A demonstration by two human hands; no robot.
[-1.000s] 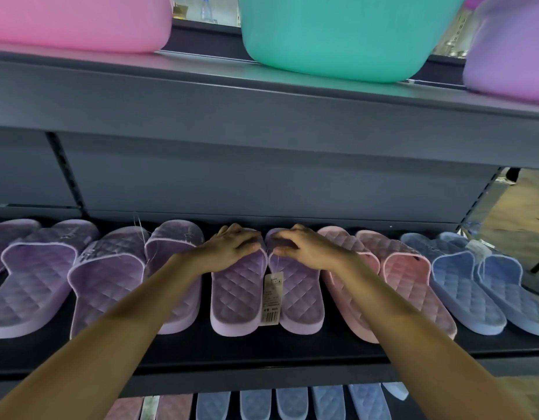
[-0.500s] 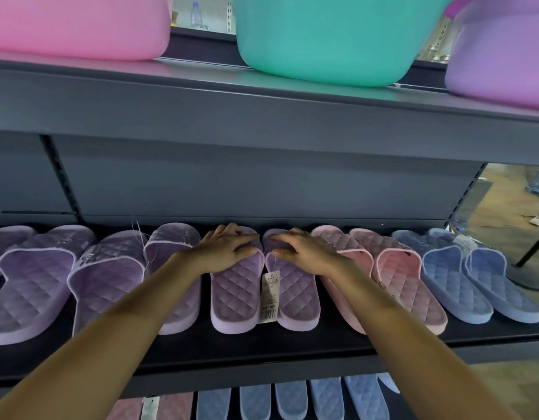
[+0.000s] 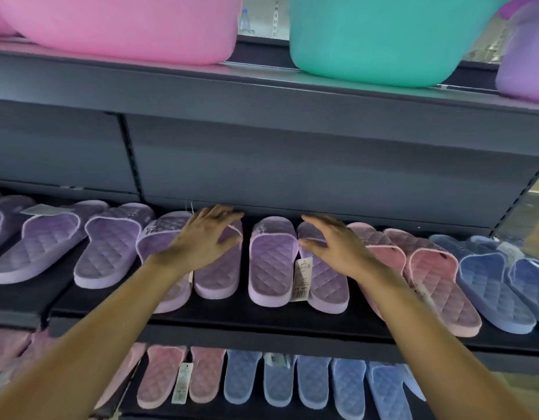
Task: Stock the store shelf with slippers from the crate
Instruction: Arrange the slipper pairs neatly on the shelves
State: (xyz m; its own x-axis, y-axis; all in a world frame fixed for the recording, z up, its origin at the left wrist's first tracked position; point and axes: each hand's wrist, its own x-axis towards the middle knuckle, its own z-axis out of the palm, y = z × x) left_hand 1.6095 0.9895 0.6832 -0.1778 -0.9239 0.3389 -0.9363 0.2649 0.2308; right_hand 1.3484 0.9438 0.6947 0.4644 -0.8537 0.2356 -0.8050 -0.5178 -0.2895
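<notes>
Purple slippers (image 3: 272, 262) lie on the shelf (image 3: 262, 316), one between the hands, others beneath them. Left hand (image 3: 201, 241) and right hand (image 3: 337, 248) are flat, fingers straight, gripping nothing.

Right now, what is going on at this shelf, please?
A person is arranging slippers on the dark shelf. The left hand and the right hand are both open, fingers spread, each over the strap of one of the purple slippers in the middle of the row. A tagged purple slipper lies between the hands. Pink slippers and blue slippers lie further right. No crate is in view.
</notes>
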